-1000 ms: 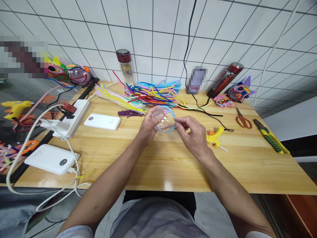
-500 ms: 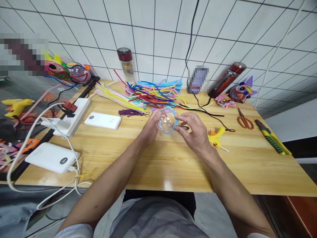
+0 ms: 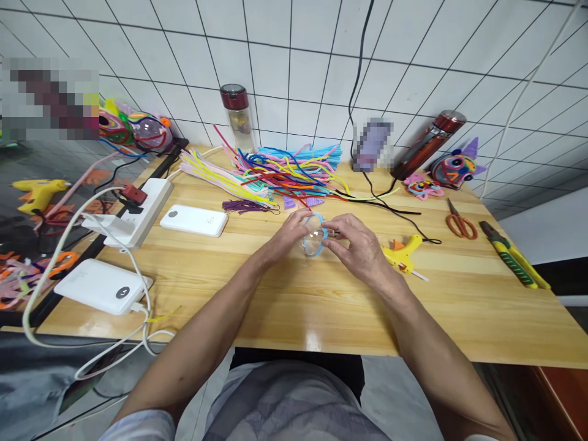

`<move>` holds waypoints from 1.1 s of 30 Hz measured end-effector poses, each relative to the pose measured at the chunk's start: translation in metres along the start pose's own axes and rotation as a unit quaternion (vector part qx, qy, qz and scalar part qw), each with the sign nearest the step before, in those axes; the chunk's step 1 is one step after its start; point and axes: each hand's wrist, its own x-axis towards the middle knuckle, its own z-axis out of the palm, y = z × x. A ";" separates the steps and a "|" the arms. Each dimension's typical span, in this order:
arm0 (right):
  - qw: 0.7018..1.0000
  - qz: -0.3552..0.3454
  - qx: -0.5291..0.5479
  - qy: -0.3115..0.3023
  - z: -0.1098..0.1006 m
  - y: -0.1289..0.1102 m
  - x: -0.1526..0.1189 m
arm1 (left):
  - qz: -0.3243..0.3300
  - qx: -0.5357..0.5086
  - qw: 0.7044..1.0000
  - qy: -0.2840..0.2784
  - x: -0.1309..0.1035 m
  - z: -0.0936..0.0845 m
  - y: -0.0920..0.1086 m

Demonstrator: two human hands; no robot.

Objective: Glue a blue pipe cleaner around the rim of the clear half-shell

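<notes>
A clear plastic ball [image 3: 314, 240] with a light blue pipe cleaner around its rim is held above the wooden table, between both hands. My left hand [image 3: 292, 233] grips it from the left side. On the right, my right hand [image 3: 353, 245] pinches the blue rim between thumb and fingers. Just beyond the ball lie small purple triangles [image 3: 314, 201] and a dark purple tassel [image 3: 248, 206]. A yellow glue gun [image 3: 404, 253] rests beside my right wrist.
A heap of coloured pipe cleaners [image 3: 285, 171] lies at the back. White power banks [image 3: 193, 220] and a power strip [image 3: 142, 211] with loose cables are on the left. Scissors [image 3: 460, 220], pliers [image 3: 512, 254] and a decorated ball [image 3: 454, 166] are at right.
The ball has turned, so its blue rim now appears as a narrower oval, and it sits slightly lower. Both hands keep hold of it. The camera view has shifted a little.
</notes>
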 end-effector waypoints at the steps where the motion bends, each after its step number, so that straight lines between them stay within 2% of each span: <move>1: 1.000 -0.002 0.003 -0.001 0.001 0.000 0.000 | -0.001 0.025 1.000 -0.008 -0.002 -0.002 0.002; 5: 1.000 -0.013 -0.005 0.004 0.005 0.000 0.000 | -0.004 0.040 0.998 -0.057 -0.009 -0.006 0.016; 9: 1.000 -0.022 -0.014 -0.005 0.007 -0.003 0.002 | 0.102 0.163 0.980 -0.057 -0.010 -0.007 0.027; 12: 0.999 -0.028 -0.014 -0.008 0.005 -0.004 0.004 | 0.125 0.212 0.967 -0.068 -0.008 -0.009 0.030; 20: 0.999 -0.021 -0.004 -0.033 -0.005 -0.011 0.008 | 0.157 0.232 0.959 -0.036 -0.005 -0.004 0.021; 29: 0.998 0.057 -0.037 0.017 0.003 -0.022 0.013 | 0.161 0.209 0.964 -0.014 -0.006 0.002 0.018; 33: 0.996 0.064 -0.051 0.036 0.005 -0.020 0.013 | 0.157 0.200 0.967 -0.014 -0.008 0.003 0.020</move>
